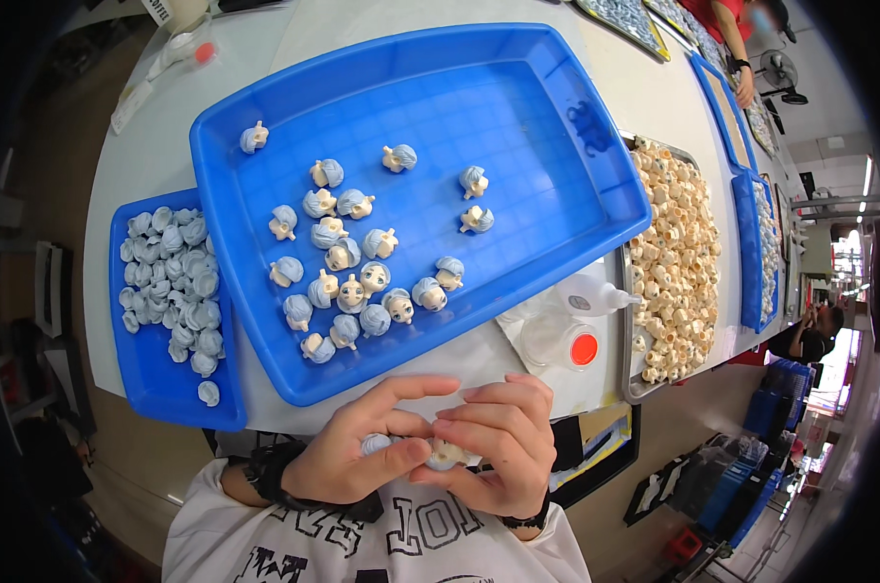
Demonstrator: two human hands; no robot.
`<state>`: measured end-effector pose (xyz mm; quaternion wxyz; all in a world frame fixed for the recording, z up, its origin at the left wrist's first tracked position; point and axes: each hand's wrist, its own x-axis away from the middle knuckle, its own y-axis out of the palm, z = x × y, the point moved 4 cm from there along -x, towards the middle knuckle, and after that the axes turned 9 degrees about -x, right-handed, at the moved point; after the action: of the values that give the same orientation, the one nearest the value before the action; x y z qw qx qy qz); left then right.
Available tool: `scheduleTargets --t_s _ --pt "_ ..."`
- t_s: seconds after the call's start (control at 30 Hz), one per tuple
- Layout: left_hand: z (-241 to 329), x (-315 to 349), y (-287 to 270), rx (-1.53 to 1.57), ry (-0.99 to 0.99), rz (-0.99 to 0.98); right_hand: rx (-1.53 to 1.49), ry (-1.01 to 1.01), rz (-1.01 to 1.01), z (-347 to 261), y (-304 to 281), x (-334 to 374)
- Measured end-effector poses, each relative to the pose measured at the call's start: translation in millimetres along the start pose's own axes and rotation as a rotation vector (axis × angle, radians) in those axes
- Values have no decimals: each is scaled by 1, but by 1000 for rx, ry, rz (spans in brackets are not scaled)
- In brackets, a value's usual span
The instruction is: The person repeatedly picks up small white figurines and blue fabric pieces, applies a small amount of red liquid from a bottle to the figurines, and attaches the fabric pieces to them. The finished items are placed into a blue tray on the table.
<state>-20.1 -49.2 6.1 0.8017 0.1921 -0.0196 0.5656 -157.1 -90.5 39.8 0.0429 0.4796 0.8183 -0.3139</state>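
My left hand [347, 459] and my right hand [514, 442] meet close to my body, below the near edge of the large blue tray [440, 335]. Between the fingertips of my right hand is a small doll head [444, 453], pale with light blue on it; my left fingers touch it too. A light blue hair piece [375, 443] is tucked in my left hand, partly covered by the thumb. Several doll heads [352, 291] with pale faces and blue hair lie in the large tray, mostly toward its left and near side.
At the left, a smaller blue tray [153, 374] holds many blue hair pieces [172, 272]. A metal tray [637, 389] of pale head parts [673, 262] stands at the right. Between them sit a clear jar [547, 340] and a squeeze bottle [587, 293]. Another person's hand [744, 87] is at the far right.
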Motion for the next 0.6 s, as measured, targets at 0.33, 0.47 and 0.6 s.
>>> scheduleTargets --t_s 0.33,0.47,0.6 --pt "9 33 -24 260 225 268 30 27 62 -3 0 -8" --pt "10 42 -53 692 330 498 128 37 57 0 13 -24" --pt "12 39 -44 786 353 313 257 52 9 4 34 -42"
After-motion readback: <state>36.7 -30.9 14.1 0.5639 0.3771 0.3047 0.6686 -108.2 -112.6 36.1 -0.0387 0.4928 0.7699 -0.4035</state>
